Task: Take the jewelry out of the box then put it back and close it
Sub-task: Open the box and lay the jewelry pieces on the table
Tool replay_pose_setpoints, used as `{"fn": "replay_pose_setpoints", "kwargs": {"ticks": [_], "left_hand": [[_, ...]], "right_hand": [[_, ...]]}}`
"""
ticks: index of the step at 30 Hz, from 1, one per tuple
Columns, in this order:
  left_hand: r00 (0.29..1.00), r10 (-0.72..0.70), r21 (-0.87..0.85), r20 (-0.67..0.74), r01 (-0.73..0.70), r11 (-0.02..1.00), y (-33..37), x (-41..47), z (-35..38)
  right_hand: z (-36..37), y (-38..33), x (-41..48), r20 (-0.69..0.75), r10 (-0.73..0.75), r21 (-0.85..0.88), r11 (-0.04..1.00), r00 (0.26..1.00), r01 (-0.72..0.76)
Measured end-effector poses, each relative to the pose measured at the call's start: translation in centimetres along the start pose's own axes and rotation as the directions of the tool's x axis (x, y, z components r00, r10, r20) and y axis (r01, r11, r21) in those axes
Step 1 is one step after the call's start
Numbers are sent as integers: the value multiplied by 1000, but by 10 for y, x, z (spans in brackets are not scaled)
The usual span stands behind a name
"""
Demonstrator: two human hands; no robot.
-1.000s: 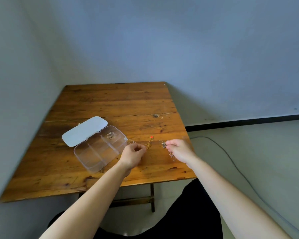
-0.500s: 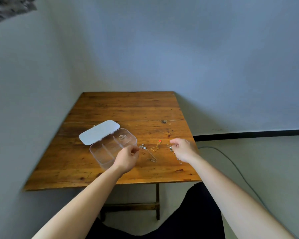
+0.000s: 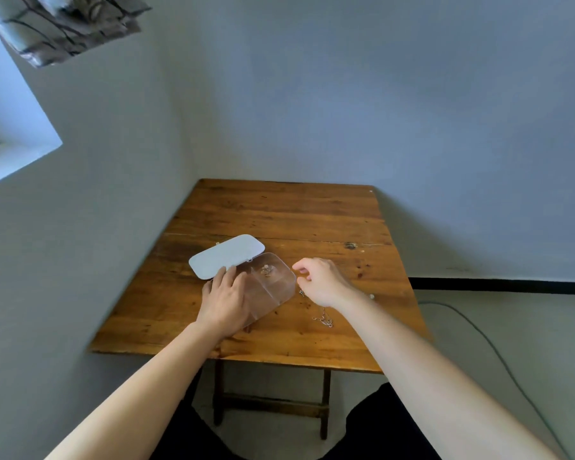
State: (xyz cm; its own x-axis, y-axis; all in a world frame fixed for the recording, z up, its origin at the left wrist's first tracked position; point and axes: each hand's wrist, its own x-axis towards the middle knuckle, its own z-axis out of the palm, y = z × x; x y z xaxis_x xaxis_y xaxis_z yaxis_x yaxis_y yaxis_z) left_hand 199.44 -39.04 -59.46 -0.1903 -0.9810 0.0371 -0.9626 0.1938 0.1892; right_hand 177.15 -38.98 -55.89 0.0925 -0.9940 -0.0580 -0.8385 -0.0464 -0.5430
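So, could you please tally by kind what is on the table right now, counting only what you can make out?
Clear plastic box with its white lid open: 1
Jewelry piece inside the box: 1
Chain on the wooden table outside the box: 1
Hands: 2, left hand and right hand
Total: 5

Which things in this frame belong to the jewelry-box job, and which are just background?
Job: clear box, its white lid open, jewelry piece inside, chain on table, left hand, right hand.
Background: wooden table, floor cable, curtain.
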Motion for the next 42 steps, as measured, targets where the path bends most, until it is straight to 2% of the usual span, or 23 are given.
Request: {"fn": "replay_pose_setpoints", "kwargs": {"ticks": [3, 8, 12, 14, 19, 25, 27, 30, 34, 36, 39, 42], "left_hand": [[1000, -10, 53, -20, 11, 999, -10, 13, 1], [1000, 1, 107, -28, 2, 994, -28, 43, 9], [1000, -10, 80, 7, 10, 997, -40, 56, 22], [999, -40, 33, 16, 39, 999, -42, 58, 28], [996, -81, -16, -45, 81, 997, -41, 56, 36], [994, -95, -16, -55, 94, 995, -39, 55, 36], [994, -97, -7, -43, 97, 995, -39, 55, 35], [996, -92, -2, -18, 92, 996, -37, 54, 31], [995, -97, 8, 35, 96, 995, -37, 56, 24], [994, -89, -6, 58, 90, 996, -35, 56, 18], [994, -77, 1, 75, 77, 997, -28, 58, 10], [996, -48, -13, 74, 49, 999, -11, 66, 1]], "right_hand": [[11, -17, 23, 47, -58, -54, 997, 997, 61], [29, -43, 69, 108, -98, -267, 956, 989, 124], [40, -55, 98, 207, -79, -496, 851, 975, 174], [45, -58, 107, 233, -67, -555, 810, 970, 189], [54, -55, 121, 237, -67, -531, 827, 969, 187], [62, -47, 121, 112, -154, -478, 858, 982, 190], [63, -45, 118, 76, -151, -409, 897, 986, 169], [56, -38, 110, -27, -94, -157, 984, 995, 88], [24, -26, 95, -147, -9, 204, 978, 989, 40], [-1, -19, 87, -180, 27, 389, 920, 983, 46], [-41, -4, 75, -238, 118, 659, 749, 964, 71], [-75, 14, 67, -321, 216, 771, 625, 922, 122]]}}
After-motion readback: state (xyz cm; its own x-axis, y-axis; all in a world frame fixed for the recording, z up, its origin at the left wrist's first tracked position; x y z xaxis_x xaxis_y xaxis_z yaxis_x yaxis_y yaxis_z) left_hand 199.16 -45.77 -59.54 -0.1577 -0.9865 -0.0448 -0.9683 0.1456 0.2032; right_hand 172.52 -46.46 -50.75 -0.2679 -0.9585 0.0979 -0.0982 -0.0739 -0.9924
